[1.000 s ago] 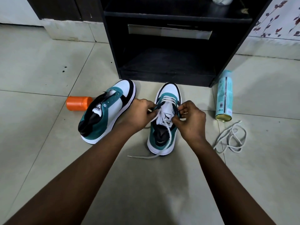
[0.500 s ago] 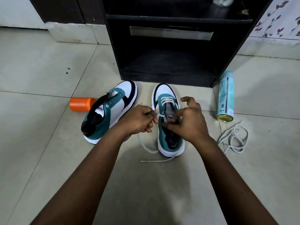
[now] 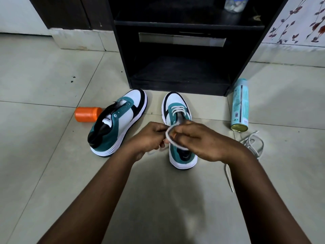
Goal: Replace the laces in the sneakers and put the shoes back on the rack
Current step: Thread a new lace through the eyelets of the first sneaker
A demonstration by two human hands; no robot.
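Observation:
Two teal, white and black sneakers stand on the tiled floor before a black rack (image 3: 177, 80). The left sneaker (image 3: 119, 120) has bare eyelets and leans on its side. The right sneaker (image 3: 179, 118) stands upright with a white lace (image 3: 177, 110) crossing its front eyelets. My left hand (image 3: 149, 138) and my right hand (image 3: 198, 140) meet above its tongue, both pinching a loop of the white lace (image 3: 168, 136). A loose white lace (image 3: 253, 143) lies bundled on the floor to the right.
An orange bottle (image 3: 87, 114) lies left of the left sneaker. A teal spray can (image 3: 240, 106) lies on its side by the rack's right foot. A clear jar (image 3: 234, 3) stands on the rack's upper shelf. A wall with a floral pattern (image 3: 302, 23) is at right.
The right sneaker has turned to stand straighter. Both hands have drawn together over its tongue and pulled a loop of lace up between them. The lace end has left the floor in front.

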